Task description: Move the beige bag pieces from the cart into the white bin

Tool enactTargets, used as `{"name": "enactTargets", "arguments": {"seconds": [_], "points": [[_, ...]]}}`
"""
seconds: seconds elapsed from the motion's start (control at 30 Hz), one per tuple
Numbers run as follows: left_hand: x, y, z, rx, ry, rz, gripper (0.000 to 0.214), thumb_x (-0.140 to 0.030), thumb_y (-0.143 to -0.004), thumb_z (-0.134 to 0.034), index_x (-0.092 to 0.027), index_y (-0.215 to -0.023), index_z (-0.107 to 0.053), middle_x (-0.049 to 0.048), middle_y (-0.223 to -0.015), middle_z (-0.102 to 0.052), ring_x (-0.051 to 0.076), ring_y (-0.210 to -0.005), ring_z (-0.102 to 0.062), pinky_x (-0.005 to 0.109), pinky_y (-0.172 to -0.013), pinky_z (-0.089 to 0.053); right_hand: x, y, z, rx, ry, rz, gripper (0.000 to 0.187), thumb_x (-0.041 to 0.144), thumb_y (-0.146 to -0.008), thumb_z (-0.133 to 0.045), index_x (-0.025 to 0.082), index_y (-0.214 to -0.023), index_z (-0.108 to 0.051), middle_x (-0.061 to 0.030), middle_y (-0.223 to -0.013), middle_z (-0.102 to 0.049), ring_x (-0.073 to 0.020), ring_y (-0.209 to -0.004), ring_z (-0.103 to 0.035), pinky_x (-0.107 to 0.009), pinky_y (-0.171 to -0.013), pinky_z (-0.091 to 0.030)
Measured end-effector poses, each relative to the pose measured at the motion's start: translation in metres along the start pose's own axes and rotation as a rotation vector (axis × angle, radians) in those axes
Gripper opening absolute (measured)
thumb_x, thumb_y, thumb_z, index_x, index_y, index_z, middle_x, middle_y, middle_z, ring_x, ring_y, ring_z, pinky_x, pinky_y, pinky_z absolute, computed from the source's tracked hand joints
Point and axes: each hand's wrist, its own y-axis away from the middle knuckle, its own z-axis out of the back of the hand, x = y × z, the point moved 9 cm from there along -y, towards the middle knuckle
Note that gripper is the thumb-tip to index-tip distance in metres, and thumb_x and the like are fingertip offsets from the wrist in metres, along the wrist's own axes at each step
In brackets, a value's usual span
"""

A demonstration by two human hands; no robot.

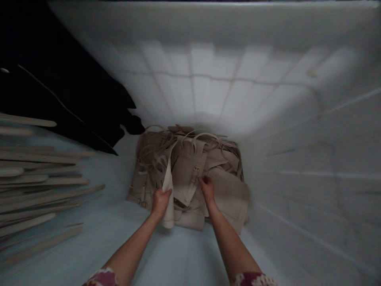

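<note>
A heap of beige leather bag pieces and straps [190, 167] lies at the bottom of a deep white bin. My left hand [160, 201] is closed round a pale folded strip [168, 190] that stands up from the heap's near left side. My right hand [206, 189] reaches into the heap's middle, fingers curled on a beige panel with a small metal buckle [195, 169]. Both forearms come in from the bottom edge, with flowered sleeve cuffs showing.
The white ribbed bin walls [297, 139] rise steeply to the right and far side. A black cloth [74, 99] hangs over the left rim. Several long pale strips [38, 178] lie stacked at the left. The bin floor [178, 258] near me is bare.
</note>
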Motion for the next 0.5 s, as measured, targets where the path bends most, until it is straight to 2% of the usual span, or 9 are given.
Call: {"name": "enactTargets", "arguments": {"seconds": [0.1,0.2,0.3,0.4,0.47,0.5], "points": [[-0.001,-0.009,0.006,-0.021,0.014,-0.030,0.037,-0.039,-0.076,-0.045,-0.006,-0.076,-0.064,0.0099,-0.066,-0.063,0.023,-0.071,-0.061,0.028,-0.063,-0.045,0.032,0.004,-0.042,0.014,0.049,0.118,0.049,0.026,-0.074,-0.046,0.005,-0.118,-0.044,-0.0177,-0.112,-0.056,-0.0249,-0.101,-0.051,-0.040,-0.090,-0.037],[-0.017,-0.015,0.015,0.012,0.050,-0.125,0.043,-0.046,-0.075,-0.046,-0.010,-0.089,-0.064,0.0087,-0.084,-0.066,0.023,-0.085,-0.059,0.028,-0.077,-0.045,0.067,0.041,-0.094,0.244,0.060,0.306,0.052,0.010,-0.069,-0.039,0.017,-0.120,-0.048,-0.0058,-0.118,-0.056,-0.0173,-0.106,-0.050,-0.031,-0.096,-0.035],[-0.023,-0.017,0.020,0.085,0.089,-0.155,0.047,-0.048,-0.068,-0.054,-0.014,-0.099,-0.061,0.0081,-0.099,-0.064,0.023,-0.093,-0.057,0.028,-0.082,-0.043,0.082,0.090,-0.128,0.475,0.087,0.419,0.048,0.006,-0.065,-0.042,0.023,-0.105,-0.059,0.0037,-0.103,-0.064,-0.0124,-0.095,-0.056,-0.023,-0.088,-0.041],[-0.008,-0.019,0.021,0.106,0.037,-0.016,0.040,-0.044,-0.067,-0.051,-0.012,-0.087,-0.064,0.0097,-0.082,-0.066,0.024,-0.080,-0.060,0.029,-0.071,-0.044,0.074,0.114,-0.130,0.532,0.179,0.416,0.029,0.010,-0.063,-0.051,0.021,-0.086,-0.065,0.0052,-0.074,-0.066,-0.0131,-0.073,-0.059,-0.023,-0.071,-0.047],[-0.003,-0.025,0.023,0.078,0.000,0.037,0.033,-0.038,-0.065,-0.051,-0.010,-0.076,-0.065,0.0094,-0.069,-0.063,0.025,-0.072,-0.059,0.029,-0.063,-0.042,0.066,0.105,-0.114,0.479,0.255,0.384,0.022,0.014,-0.065,-0.054,0.019,-0.083,-0.065,0.0044,-0.068,-0.065,-0.0131,-0.068,-0.059,-0.023,-0.066,-0.047],[-0.002,-0.028,0.026,0.065,-0.015,0.044,0.028,-0.034,-0.063,-0.052,-0.010,-0.071,-0.065,0.0087,-0.065,-0.062,0.025,-0.070,-0.059,0.028,-0.060,-0.041,0.061,0.093,-0.100,0.417,0.295,0.358,0.023,0.015,-0.067,-0.052,0.018,-0.086,-0.065,0.0021,-0.073,-0.066,-0.0138,-0.071,-0.059,-0.024,-0.068,-0.047]]}}
